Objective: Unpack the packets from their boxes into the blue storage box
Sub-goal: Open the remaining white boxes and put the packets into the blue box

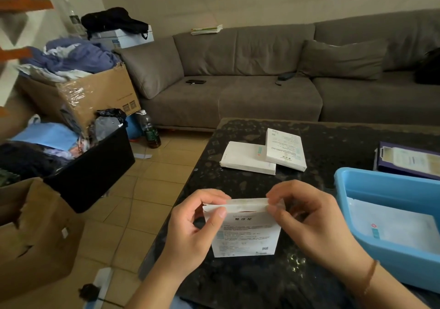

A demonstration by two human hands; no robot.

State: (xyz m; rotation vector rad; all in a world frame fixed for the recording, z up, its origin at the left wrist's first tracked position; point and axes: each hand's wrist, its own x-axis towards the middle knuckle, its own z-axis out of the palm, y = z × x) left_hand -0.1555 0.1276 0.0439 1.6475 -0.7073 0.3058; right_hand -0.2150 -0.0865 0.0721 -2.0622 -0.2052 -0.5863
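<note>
Over the near part of the dark table (333, 142) I hold a small white box (247, 235) upright. My left hand (190, 232) grips its left top corner, thumb on the printed face. My right hand (309, 220) pinches the top flap at the right corner. Farther back on the table lie two more white boxes (245, 157), one (284, 149) overlapping the other. The blue storage box (371, 244) stands at the right edge, with white packets (392, 230) lying flat inside it.
A purple flat package (409, 159) lies behind the blue box. A grey sofa (262, 89) runs behind the table. Left of the table, the tiled floor holds cardboard boxes (31, 232), a black bin (95, 168) of clothes and a bottle (150, 130).
</note>
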